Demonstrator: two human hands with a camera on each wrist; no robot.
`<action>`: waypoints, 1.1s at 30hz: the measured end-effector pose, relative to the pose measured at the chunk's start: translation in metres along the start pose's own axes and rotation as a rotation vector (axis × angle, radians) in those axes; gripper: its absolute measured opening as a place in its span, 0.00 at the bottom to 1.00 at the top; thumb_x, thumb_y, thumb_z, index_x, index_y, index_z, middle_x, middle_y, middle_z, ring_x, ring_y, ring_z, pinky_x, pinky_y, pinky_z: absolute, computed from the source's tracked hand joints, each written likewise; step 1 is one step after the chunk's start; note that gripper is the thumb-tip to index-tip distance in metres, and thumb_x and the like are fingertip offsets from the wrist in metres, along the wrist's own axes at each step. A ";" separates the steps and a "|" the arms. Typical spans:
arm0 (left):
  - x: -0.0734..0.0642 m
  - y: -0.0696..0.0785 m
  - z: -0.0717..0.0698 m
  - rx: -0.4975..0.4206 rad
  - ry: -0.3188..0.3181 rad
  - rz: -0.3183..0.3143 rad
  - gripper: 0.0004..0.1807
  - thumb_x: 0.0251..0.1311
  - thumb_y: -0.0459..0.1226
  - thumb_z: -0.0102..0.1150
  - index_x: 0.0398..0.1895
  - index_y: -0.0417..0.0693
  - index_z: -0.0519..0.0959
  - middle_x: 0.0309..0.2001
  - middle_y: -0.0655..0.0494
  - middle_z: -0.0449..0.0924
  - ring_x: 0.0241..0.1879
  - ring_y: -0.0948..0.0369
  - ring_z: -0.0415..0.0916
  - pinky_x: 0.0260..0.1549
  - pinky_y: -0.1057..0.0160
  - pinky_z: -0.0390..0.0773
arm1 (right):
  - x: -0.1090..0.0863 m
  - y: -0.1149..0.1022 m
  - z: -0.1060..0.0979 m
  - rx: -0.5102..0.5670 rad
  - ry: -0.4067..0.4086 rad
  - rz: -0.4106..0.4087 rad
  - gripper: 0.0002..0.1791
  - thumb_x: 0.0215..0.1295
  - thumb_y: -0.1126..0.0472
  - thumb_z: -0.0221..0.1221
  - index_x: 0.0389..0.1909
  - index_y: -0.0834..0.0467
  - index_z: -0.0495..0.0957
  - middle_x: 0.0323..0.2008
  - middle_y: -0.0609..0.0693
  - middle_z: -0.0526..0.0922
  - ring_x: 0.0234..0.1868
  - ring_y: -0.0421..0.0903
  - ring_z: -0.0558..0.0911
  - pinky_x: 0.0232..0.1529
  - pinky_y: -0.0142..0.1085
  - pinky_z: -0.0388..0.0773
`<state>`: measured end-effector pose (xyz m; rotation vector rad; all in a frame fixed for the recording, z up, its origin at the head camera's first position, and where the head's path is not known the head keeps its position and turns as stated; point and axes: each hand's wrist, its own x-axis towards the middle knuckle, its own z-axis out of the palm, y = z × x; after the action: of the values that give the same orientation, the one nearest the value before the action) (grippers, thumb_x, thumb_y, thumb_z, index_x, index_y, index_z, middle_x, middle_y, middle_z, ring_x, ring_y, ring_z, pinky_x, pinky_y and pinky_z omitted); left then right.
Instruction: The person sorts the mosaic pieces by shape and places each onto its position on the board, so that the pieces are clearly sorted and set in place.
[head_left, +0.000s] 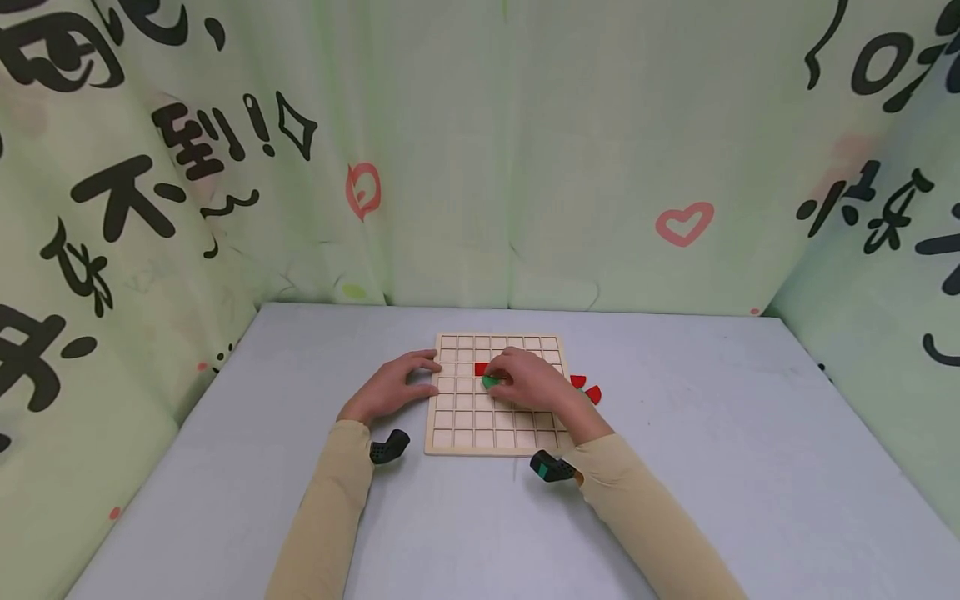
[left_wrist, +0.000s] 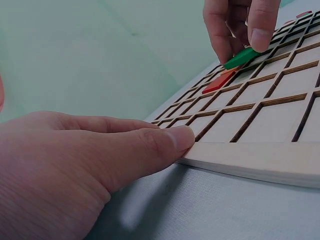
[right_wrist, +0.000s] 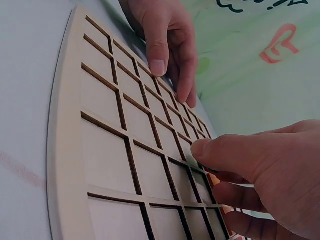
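Observation:
A square wooden grid board (head_left: 465,451) lies flat on the table. My left hand (head_left: 393,385) rests at its left edge, thumb and fingers extended and touching the rim. Over the middle of the grid, my right hand (head_left: 528,379) pinches a green piece (left_wrist: 242,58) between thumb and fingers. That piece is tilted just above the cells; its full outline is partly hidden by the fingers. A flat red piece (head_left: 481,368) sits in a cell right beside it, with a bit of orange showing behind it in the left wrist view.
Just off the board's right edge lie a red piece (head_left: 577,381) and a rounded red piece (head_left: 594,394), with a sliver of green between them. A pale cloth covers the table (head_left: 712,467). Printed curtains (head_left: 450,167) stand behind and at both sides.

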<state>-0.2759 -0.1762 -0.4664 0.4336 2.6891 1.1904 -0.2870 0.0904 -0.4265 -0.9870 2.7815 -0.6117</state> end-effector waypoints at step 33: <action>0.001 -0.002 0.001 -0.018 0.009 -0.006 0.20 0.61 0.43 0.66 0.56 0.51 0.79 0.72 0.57 0.63 0.73 0.54 0.54 0.71 0.51 0.56 | 0.011 -0.006 0.010 -0.032 0.022 0.039 0.11 0.63 0.56 0.66 0.43 0.57 0.84 0.38 0.46 0.81 0.37 0.42 0.75 0.43 0.36 0.77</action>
<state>-0.2769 -0.1767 -0.4685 0.4188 2.6828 1.2168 -0.2893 0.0757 -0.4329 -0.9346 2.8309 -0.5773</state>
